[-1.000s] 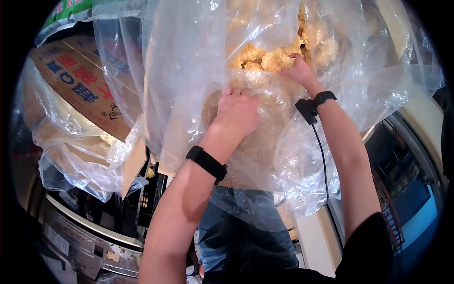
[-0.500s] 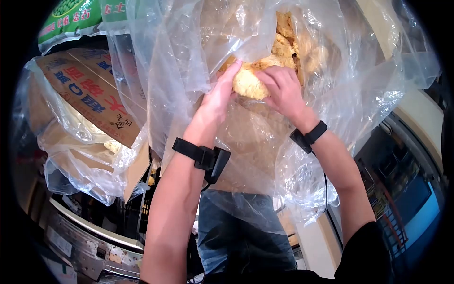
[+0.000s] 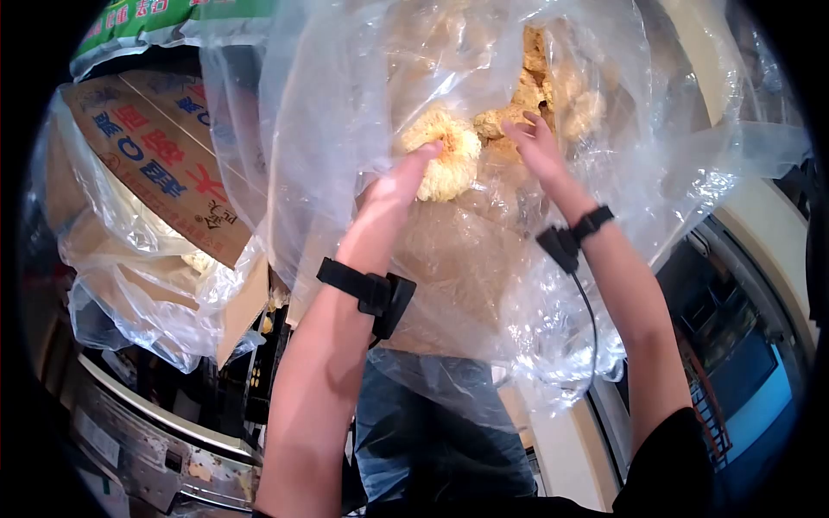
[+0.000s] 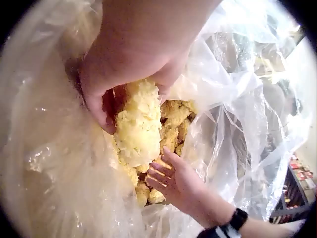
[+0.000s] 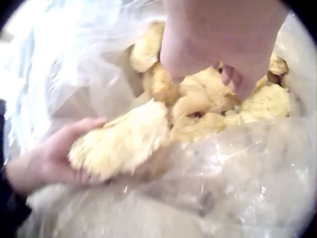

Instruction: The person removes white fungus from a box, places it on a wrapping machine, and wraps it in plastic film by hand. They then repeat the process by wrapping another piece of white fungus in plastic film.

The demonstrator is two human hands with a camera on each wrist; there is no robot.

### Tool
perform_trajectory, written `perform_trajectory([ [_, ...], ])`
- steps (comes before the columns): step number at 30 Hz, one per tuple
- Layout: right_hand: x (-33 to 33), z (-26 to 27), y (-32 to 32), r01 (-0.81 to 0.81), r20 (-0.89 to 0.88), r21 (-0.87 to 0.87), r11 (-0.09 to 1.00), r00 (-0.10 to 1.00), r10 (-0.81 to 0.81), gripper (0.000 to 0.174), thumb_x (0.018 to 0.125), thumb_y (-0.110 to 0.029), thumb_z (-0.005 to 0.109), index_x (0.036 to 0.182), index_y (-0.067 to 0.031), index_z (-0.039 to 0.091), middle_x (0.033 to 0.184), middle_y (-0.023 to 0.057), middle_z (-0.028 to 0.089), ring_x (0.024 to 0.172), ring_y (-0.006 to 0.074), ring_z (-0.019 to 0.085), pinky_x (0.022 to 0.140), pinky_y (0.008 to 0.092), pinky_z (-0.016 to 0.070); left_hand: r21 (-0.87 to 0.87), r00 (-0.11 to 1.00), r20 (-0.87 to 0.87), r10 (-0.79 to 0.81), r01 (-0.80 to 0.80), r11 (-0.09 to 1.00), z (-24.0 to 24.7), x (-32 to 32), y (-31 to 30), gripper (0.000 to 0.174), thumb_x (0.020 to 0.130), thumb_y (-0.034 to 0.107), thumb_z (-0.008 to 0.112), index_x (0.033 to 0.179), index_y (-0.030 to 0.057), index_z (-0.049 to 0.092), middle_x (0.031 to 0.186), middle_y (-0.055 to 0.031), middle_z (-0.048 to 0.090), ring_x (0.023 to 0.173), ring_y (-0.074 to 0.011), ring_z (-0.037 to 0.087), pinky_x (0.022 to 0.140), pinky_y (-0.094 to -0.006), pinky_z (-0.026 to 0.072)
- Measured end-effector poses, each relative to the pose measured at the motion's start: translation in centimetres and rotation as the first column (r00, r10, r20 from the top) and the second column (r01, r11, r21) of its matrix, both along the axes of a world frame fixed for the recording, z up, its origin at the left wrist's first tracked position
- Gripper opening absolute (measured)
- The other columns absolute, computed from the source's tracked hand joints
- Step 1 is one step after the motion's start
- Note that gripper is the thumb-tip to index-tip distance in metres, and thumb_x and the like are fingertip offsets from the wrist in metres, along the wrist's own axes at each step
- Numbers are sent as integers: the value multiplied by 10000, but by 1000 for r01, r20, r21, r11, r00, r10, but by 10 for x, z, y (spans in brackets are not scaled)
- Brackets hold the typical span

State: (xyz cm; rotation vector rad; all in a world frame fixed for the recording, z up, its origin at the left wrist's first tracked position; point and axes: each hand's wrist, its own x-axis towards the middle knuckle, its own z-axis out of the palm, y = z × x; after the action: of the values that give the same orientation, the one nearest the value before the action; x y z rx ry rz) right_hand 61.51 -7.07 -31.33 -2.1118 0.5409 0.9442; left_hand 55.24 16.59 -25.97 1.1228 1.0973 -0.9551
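Observation:
My left hand (image 3: 399, 181) holds a round, frilly yellow head of dried snow fungus (image 3: 459, 162), with the thumb on its orange centre. The right wrist view shows this piece (image 5: 124, 141) in front of the left palm. Over the opening of the clear plastic bag (image 3: 324, 129), my right hand (image 3: 544, 157) reaches toward more snow fungus (image 3: 496, 121), its fingers spread and nothing in them. In the left wrist view that right hand (image 4: 181, 181) sits just below the held piece, beside the heaped pieces (image 4: 173, 121). Film covers part of the heap.
At the left stands a printed cardboard carton (image 3: 160, 155) with plastic film (image 3: 138, 302) hanging from it. A green printed sack (image 3: 164, 30) lies beyond. Below the carton is a worn metal machine (image 3: 164, 457). A black cable (image 3: 593, 337) hangs from the right wrist camera.
The right hand brought a snow fungus head from the opening to the left hand, which had rested on the film. The left hand now holds it alone; the right has gone back to the opening.

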Motion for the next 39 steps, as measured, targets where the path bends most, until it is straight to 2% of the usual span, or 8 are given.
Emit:
perform_trajectory([
  [3,26,-67,-21,599,-261,54,799,780,-568,564,857,-398,608,1260,-40,443,1114,114,571,1006,245,565,771,347,506,63,997,52,-55,52,997,-3,-8,-7,693,780,450,650,1279,-5,493,1337,-151,470,1226,-222,430,1033,-327,299],
  [15,60,-142,-28,697,-334,357,622,717,-611,462,849,-374,618,1199,-90,517,1113,76,551,895,219,529,682,340,490,-14,947,215,239,-242,970,22,-12,-5,555,809,324,687,1217,-20,536,1214,-114,565,1094,-186,528,927,-307,411],
  [18,49,-116,-23,712,-323,283,642,701,-635,437,847,-368,620,1179,-98,531,1102,73,554,890,216,527,673,339,488,187,918,384,-97,25,982,-16,-41,-11,549,805,309,696,1215,-20,536,1211,-119,564,1095,-192,528,934,-310,410],
  [21,35,-62,-5,751,-237,107,651,655,-717,397,823,-332,641,1134,-105,543,1042,71,570,873,209,532,674,343,488,-165,960,217,178,-144,976,31,-18,-10,607,775,216,733,1262,-35,473,1169,-131,583,1043,-202,571,897,-308,457],
  [23,28,-22,9,646,-46,-26,763,762,-646,335,823,-252,641,1082,-53,564,876,71,595,747,197,595,535,288,519,11,966,249,68,-73,997,56,-23,-18,626,741,110,753,1259,-42,437,1108,-137,607,976,-200,612,841,-299,505],
  [30,2,198,50,122,181,361,924,963,-198,463,726,-126,753,1123,32,574,1063,111,636,914,206,620,791,306,488,131,869,476,137,-224,966,214,-83,-5,743,661,223,841,1231,-17,429,1108,-126,609,996,-180,591,860,-324,485],
  [34,-24,295,49,-358,626,-50,933,716,309,571,696,-145,759,1173,50,513,1103,192,598,1001,272,585,882,356,443,189,809,551,206,-361,913,320,-136,9,771,677,232,812,1279,-32,408,1148,-160,587,1076,-220,559,936,-301,420],
  [39,-6,279,22,-268,520,187,945,843,137,566,714,-143,761,1180,43,498,1114,165,587,1004,254,578,889,359,442,297,739,592,321,-570,766,369,-173,18,725,681,206,811,1257,-13,429,1146,-130,583,1060,-195,558,923,-297,426],
])
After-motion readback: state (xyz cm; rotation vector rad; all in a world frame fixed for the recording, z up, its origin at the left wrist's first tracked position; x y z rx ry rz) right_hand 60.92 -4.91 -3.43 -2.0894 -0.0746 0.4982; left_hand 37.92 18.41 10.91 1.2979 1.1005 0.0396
